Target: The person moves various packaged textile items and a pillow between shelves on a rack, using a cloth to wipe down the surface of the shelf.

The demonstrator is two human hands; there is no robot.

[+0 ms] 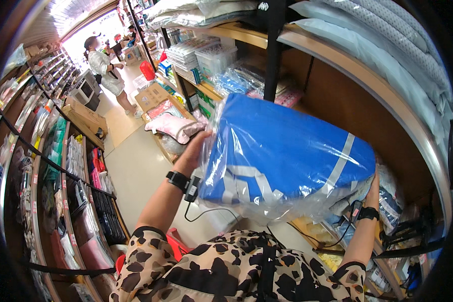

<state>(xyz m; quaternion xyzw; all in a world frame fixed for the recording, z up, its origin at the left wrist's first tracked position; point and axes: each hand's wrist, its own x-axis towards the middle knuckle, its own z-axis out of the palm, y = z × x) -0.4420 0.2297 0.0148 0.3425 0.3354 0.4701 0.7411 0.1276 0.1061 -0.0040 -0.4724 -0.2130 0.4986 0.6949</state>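
Between my two hands is a large blue package (pixel 287 146) in clear plastic, lifted in front of the shelves. White straps cross its near side, and a grey or patterned layer shows along its lower right edge. My left hand (pixel 199 147) grips its left end, fingers mostly hidden by the loose plastic. At the opposite end my right hand (pixel 375 183) holds the package's side, with its fingers largely behind it. Both wrists wear black straps with small cabled devices.
Plastic-wrapped pillows (pixel 357 50) fill the upper right shelf. A pink and white pillow (pixel 173 127) lies by an open cardboard box (pixel 158 98). Shelves of packed goods (pixel 60 186) line the left side. A person (pixel 105 68) stands farther up the aisle. Behind my left arm is something red (pixel 177 244).
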